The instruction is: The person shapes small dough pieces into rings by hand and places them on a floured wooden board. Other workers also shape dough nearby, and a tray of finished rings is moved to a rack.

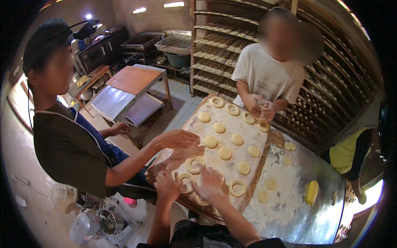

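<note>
Filling the space ahead of me: floured bench (194,128), left and near edges close to my work, right edge running along the steel-topped bench (289,215). Best room looks to be forward and right, in floured gaps between flat dough discs (224,153); on the left, a co-worker's hand (182,139) hangs over the edge, so that side is tight. My right hand (211,185), blurred: open, thumb apart from fingers, at the ring's right side; contact can't be told. My left hand (168,186): fingers half curled, touching the left side; can't tell if it pinches. Between them, near the bench's near-left corner: dough ring (186,175), just short of a second ring (194,159). Probably light, soft, easily dented, barely sticky with flour; best held by both outer sides, lightly, fingers flat, since lifting one side would likely stretch it.
</note>
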